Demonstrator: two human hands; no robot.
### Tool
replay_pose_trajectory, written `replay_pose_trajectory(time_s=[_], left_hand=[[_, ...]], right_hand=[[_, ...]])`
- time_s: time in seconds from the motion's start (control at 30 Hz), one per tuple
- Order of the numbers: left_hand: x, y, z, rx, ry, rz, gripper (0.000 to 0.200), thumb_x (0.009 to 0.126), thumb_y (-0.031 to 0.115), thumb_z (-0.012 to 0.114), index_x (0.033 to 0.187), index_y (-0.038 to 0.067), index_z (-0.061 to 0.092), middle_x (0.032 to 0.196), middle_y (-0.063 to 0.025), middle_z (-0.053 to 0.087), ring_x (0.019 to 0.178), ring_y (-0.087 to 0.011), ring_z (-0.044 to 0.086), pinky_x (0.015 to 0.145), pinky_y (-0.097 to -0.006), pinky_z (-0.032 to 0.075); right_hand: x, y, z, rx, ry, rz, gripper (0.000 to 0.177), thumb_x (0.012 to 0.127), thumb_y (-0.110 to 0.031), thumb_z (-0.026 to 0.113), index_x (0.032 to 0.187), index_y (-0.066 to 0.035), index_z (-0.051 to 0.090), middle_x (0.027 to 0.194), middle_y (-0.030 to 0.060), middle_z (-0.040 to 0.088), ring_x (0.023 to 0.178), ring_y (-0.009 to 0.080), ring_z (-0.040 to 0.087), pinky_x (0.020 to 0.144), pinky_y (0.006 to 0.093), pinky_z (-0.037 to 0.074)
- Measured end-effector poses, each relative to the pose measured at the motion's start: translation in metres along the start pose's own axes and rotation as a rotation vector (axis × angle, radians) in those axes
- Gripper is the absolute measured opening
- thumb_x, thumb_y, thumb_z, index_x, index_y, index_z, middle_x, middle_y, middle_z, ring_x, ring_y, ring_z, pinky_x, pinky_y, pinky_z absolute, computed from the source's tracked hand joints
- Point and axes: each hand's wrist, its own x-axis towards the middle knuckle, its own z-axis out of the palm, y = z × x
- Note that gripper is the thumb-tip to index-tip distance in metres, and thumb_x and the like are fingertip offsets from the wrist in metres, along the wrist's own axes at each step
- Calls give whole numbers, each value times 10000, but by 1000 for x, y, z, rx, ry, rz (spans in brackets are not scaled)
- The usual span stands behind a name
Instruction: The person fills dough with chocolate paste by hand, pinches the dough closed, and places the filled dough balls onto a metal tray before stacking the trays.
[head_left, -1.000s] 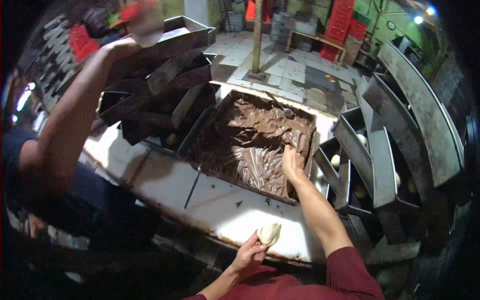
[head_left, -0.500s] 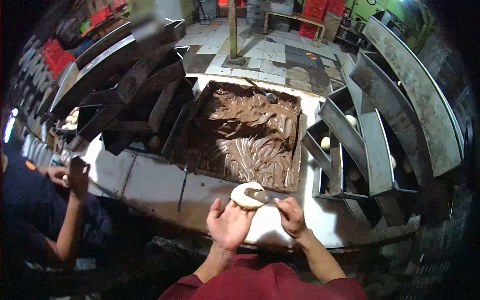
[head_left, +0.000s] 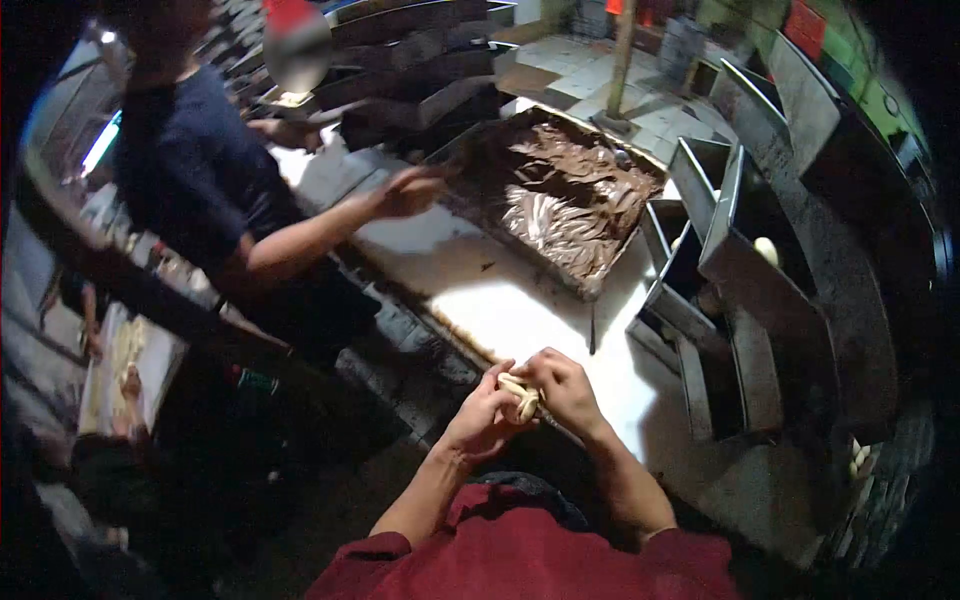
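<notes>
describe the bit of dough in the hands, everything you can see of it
The dough piece is small, pale cream and soft-looking, its visible part pinched into a few ridged folds. Most of it is hidden, as the left hand and right hand close on it from both sides, fingers pressing it. It is held up near the front edge of the white table.

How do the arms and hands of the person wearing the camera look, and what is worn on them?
Both hands are bare: there are no gloves on the left hand or the right hand, and no ring or watch can be seen. The sleeves are dark red and end near the elbows, leaving both forearms uncovered.
</notes>
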Motion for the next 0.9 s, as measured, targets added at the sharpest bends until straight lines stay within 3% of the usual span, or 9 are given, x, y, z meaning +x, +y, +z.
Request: replay_pose_trajectory(time_s=[0.17, 0.3, 0.43, 0.47, 0.57, 0.77, 0.8, 0.83, 0.9], left_hand=[[-65, -37, -7, -215, 25, 120, 470, 815, -50, 401, 1268, 41, 319, 1100, -125, 497, 918, -202, 557, 769, -303, 491], [-115, -72, 3, 238, -133, 174, 343, 874, 32, 470, 1214, 16, 425, 1089, -73, 535, 956, -134, 539, 823, -259, 466], [-138, -125, 23, 424, -159, 292, 345, 880, 119, 540, 1200, 38, 441, 1021, -28, 543, 903, -90, 530, 786, -229, 468], [-135, -140, 33, 388, -103, 382, 342, 886, 132, 534, 1202, 47, 435, 1006, -31, 545, 889, -90, 533, 775, -226, 472], [-121, -199, 58, 111, -146, 440, 298, 900, 169, 512, 1166, 71, 423, 983, -74, 556, 856, -105, 545, 743, -217, 474], [-60, -333, 184, 382, -282, 422, 226, 893, 108, 502, 1097, 24, 450, 874, -26, 514, 718, -57, 493, 657, -204, 448], [-43, -356, 221, 527, -423, 444, 182, 878, 100, 515, 1046, 32, 505, 860, -52, 532, 788, -138, 534, 724, -295, 459], [9, -393, 234, 1120, -532, 1176, 188, 858, 113, 534, 1031, 40, 541, 969, -131, 551, 955, -265, 523, 844, -402, 412], [63, -453, 277, 1354, -697, 1122, 238, 850, 106, 537, 1084, 66, 524, 1065, -130, 531, 1006, -294, 502, 880, -425, 391]], right_hand=[[-84, -45, 35, -723, 43, -647, 166, 718, -130, 673, 853, -60, 605, 874, 64, 574, 858, 226, 551, 732, 325, 467], [-139, -79, 26, -378, -55, -77, 223, 828, -128, 584, 1002, -31, 483, 840, 203, 594, 764, 346, 601, 620, 391, 482], [-194, -106, 7, -209, -36, 152, 184, 838, -14, 495, 1016, 10, 537, 882, 105, 628, 851, 120, 579, 772, 266, 458], [-215, -99, 7, -140, 20, 207, 244, 795, 22, 511, 1037, 11, 536, 1049, 146, 559, 989, 187, 547, 842, 301, 442], [-284, -84, 17, -780, 217, -248, 406, 648, 71, 586, 1045, -3, 542, 1330, 183, 238, 1244, 406, 242, 1022, 438, 288], [-449, 7, -110, -1021, 582, 3, 274, 748, -26, 573, 1021, -30, 547, 1271, 167, 356, 1216, 362, 311, 988, 444, 300], [-474, 29, -152, -1053, 675, 106, 264, 804, -46, 537, 1067, -40, 523, 1266, 175, 382, 1197, 358, 350, 978, 440, 301], [-487, 10, -188, -719, 890, 358, 377, 848, -99, 515, 1212, -43, 435, 1309, 175, 368, 1192, 345, 365, 983, 444, 300], [-512, 52, -276, -398, 1061, 611, 443, 872, -205, 512, 1257, -28, 382, 1285, 163, 381, 1140, 306, 400, 949, 410, 341]])
